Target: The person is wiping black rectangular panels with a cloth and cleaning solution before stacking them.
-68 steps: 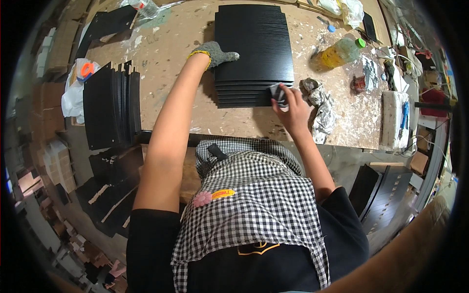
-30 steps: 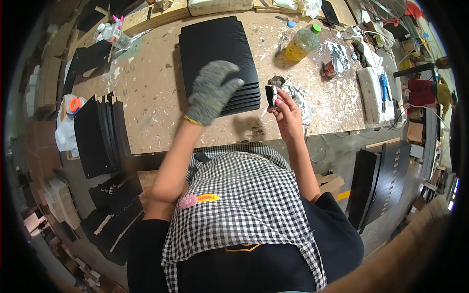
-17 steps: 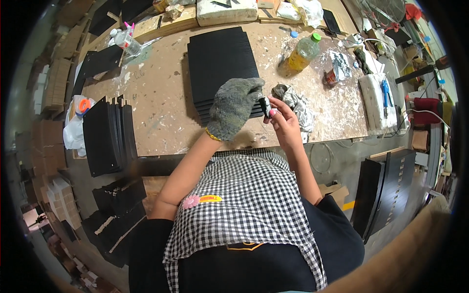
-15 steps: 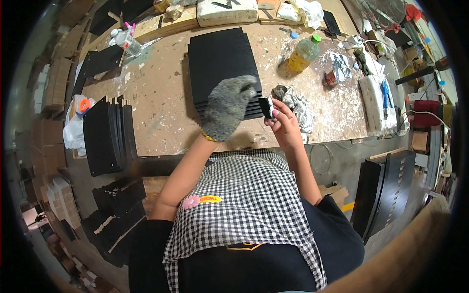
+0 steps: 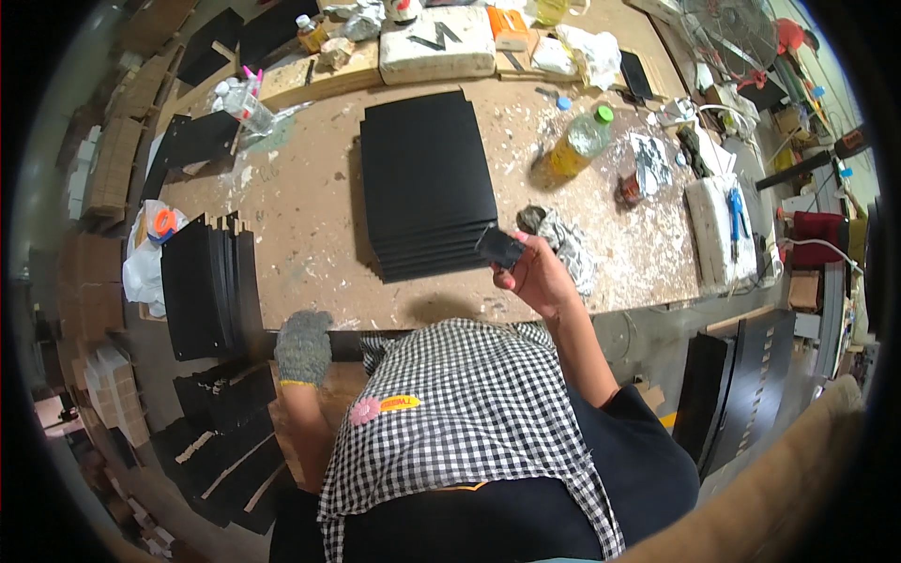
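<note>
Black block (image 5: 500, 248) pinched in right hand (image 5: 537, 274) fingers at the panel stack's (image 5: 427, 183) near edge.

One stack of black panels (image 5: 427, 183) on workbench (image 5: 300, 235); exact panel count unclear. One plastic bottle, yellow liquid, green cap (image 5: 574, 145). One crumpled rag (image 5: 561, 239). One small black block (image 5: 499, 248) in one bare right hand (image 5: 537, 278). One grey-gloved left hand (image 5: 302, 348). One fan (image 5: 730, 36).

Matt black panels (image 5: 427, 183) on a rough, paint-flecked wooden bench (image 5: 300, 235); grey knitted cloth glove (image 5: 302, 347).
</note>
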Demonstrator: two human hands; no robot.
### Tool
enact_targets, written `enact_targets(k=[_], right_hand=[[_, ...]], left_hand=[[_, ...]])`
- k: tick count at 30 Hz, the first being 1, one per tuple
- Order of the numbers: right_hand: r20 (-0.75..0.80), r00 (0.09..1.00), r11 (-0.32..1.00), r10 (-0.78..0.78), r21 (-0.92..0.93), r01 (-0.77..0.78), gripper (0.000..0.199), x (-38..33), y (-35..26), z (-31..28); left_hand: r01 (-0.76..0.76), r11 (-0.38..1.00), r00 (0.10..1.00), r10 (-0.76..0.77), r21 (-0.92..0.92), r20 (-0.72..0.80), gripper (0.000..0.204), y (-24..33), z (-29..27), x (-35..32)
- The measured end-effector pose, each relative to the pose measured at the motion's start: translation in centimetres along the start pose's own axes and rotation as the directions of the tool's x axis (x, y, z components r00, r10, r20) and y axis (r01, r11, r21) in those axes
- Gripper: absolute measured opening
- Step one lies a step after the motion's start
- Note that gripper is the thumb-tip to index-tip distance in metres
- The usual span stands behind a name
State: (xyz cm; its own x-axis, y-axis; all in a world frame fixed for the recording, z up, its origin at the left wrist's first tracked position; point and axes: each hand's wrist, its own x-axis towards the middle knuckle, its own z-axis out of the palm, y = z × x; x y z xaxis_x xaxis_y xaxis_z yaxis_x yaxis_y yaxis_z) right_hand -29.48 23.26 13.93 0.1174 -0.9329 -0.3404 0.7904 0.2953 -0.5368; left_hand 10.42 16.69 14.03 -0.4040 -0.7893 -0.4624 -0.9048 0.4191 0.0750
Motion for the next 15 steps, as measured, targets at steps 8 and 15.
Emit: enact_targets(k=[8,15], right_hand=[[0.123,0.967,0.931,0.222,-0.321,-0.173,0.039,4.5,-0.5,5.2],[0.147,0.971,0.955,0.188,-0.26,-0.145,0.046,5.1,-3.2,7.5]], left_hand=[[-0.522,0.521,0.834,0.147,-0.675,-0.531,0.064,11.7,-8.3,4.1],[-0.485,0.319,0.856,-0.015,-0.814,-0.516,0.056,13.7,-8.9,8.4]])
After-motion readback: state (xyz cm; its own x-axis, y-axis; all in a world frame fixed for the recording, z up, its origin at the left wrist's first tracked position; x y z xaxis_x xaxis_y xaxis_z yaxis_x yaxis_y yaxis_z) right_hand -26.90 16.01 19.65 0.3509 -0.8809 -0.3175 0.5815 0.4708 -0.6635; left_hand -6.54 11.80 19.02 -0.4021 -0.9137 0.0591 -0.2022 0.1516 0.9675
